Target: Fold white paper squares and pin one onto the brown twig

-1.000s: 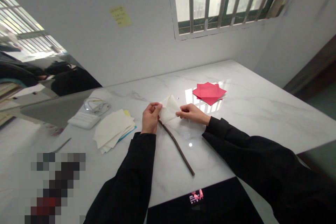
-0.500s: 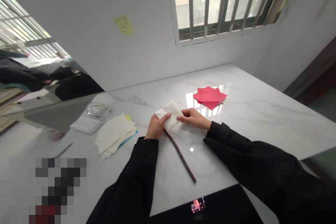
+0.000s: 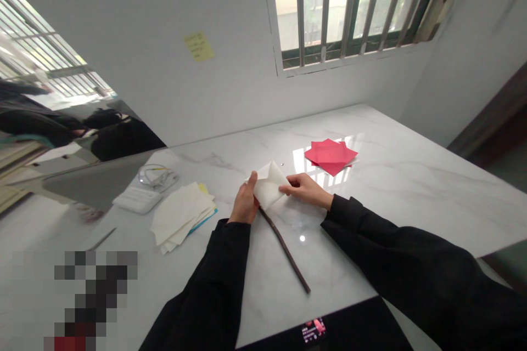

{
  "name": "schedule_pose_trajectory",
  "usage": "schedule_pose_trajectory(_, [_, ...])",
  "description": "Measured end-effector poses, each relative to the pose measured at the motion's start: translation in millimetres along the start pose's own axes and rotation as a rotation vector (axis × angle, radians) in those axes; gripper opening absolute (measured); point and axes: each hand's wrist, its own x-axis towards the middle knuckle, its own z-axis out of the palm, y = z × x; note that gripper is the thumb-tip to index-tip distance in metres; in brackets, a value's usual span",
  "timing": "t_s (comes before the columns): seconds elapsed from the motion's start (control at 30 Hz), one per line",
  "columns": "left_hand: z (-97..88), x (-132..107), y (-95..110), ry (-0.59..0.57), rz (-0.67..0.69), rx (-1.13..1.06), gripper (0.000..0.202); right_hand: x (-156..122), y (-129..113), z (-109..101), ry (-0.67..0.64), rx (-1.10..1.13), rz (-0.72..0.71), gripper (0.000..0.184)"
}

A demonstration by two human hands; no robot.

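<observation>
Head camera: looks down from the person onto a white marble table top, with both bare hands working near its middle.

Item: white folded paper, layered and angular, with its lower point close to the table. Its folds look crisp; no tear is visible.

Left hand: fingers closed behind the paper's left side, thumb upright against that edge, gripping it.

Right hand: thumb and fingers pinched on the paper's right side, gripping it.

Risk: in my judgement, uneven pull between the two hands could skew the folds or crease the paper, and a slipped pinch could let the layers spring apart. A knock from the left hand could also shift the dark twig.

Twig position: lies diagonally on the table, its upper end just under the paper's point. Contact cannot be confirmed.

Left of item: stack of cream paper sheets, with a white cable and a white pad beyond it.

Right of item: loose red paper squares, well clear of the right hand.
</observation>
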Motion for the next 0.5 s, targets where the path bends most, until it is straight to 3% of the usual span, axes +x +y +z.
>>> schedule_pose_trajectory(0.17, [-1.1,-3.8,2.3,-0.146,0.035,0.020,0.067,0.2,-0.4,0.1,0.031,0.046,0.013,0.046])
schedule_pose_trajectory(0.37, [-9.5,2.5,-9.1,-0.083,0.078,0.246,0.058,-0.8,-4.0,1.9,0.025,0.100,0.030,0.049])
schedule_pose_trajectory(0.5, [-11.1,2.7,-7.7,-0.098,0.067,0.252,0.064,1.6,-5.9,-0.8,0.098,0.306,0.070,0.054])
